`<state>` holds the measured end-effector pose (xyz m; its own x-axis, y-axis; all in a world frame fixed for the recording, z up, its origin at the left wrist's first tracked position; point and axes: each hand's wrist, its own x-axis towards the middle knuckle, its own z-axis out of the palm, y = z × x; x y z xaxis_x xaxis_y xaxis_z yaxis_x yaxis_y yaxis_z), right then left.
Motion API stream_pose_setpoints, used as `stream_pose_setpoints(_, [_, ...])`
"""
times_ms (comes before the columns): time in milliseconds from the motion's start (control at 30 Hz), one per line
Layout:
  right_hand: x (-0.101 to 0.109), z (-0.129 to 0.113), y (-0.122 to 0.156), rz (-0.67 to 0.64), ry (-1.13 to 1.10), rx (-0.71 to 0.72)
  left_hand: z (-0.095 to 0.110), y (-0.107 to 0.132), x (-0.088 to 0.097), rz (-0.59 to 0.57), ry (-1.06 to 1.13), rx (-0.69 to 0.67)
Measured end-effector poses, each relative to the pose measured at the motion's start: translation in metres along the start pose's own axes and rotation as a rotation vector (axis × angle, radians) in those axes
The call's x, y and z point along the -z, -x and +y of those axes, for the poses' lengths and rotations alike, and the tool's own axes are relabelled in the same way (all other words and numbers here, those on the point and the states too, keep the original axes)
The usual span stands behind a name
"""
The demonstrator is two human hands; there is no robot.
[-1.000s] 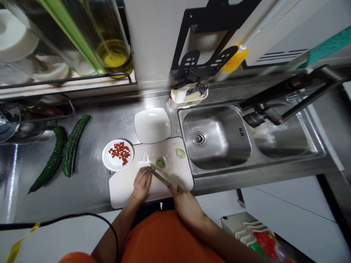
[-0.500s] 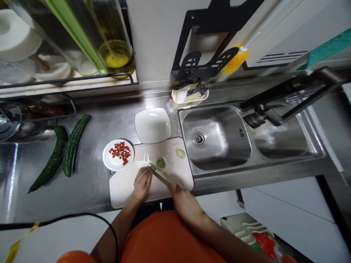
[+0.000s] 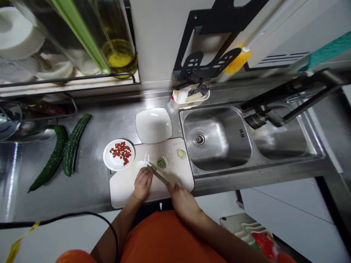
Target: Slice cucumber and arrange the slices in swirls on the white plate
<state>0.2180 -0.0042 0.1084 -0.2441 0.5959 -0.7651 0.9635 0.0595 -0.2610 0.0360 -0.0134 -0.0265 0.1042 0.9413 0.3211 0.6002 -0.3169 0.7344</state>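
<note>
On the white cutting board [image 3: 123,190], my left hand [image 3: 142,184] curls over a piece of cucumber, whose green end [image 3: 153,168] shows at my fingertips. My right hand [image 3: 182,199] grips the handle of a knife [image 3: 157,175]; its blade points up-left and meets the cucumber end. A stack of cucumber slices [image 3: 161,162] lies just beyond the blade, and one slice [image 3: 181,153] sits near the board's right edge.
A round plate of red berries [image 3: 119,155] and an empty square white plate [image 3: 154,125] stand beside the board. Two whole cucumbers [image 3: 61,148] lie to the left. The steel sink [image 3: 216,137] is on the right, with a soap dish [image 3: 189,97] behind it.
Both hands stay in place on the board. The knife blade shifts slightly at the cucumber end; slices and plates are where they were.
</note>
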Motion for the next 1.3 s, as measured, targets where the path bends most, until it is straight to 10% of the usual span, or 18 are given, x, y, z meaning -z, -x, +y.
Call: stream_pose_setpoints(1300, [-0.014, -0.006, -0.034, 0.101, 0.029, 0.019, 0.001, -0.003, 0.001, -0.032, 0.025, -0.014])
